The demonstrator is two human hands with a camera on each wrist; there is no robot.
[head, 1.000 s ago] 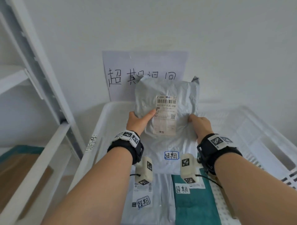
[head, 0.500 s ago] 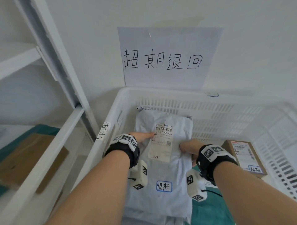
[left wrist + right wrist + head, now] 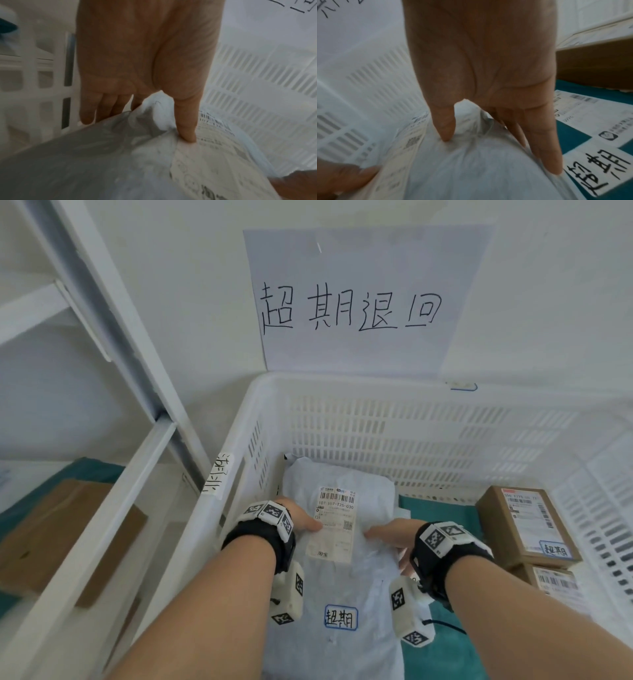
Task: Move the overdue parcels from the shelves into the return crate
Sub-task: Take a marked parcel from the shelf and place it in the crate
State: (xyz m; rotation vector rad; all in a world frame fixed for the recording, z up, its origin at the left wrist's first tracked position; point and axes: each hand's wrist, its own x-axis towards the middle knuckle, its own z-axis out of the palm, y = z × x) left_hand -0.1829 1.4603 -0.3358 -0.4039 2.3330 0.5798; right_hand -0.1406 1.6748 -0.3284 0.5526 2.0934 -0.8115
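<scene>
grey bag parcel [image 3: 342,563] is low inside the white crate [image 3: 236,419], held flat, I think so it lands neatly | left hand [image 3: 301,517] pinches its left edge, thumb on top, fingers [image 3: 89,108] under | right hand [image 3: 390,534] pinches the right edge the same way | brown boxes [image 3: 520,525] sit right of the right fingers [image 3: 546,148]

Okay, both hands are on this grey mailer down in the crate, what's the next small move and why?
Probably let go and lift both hands out. The mailer already lies low inside the crate on other parcels, while the left hand and right hand pinch its sides, thumbs on top, so only releasing remains.
</scene>
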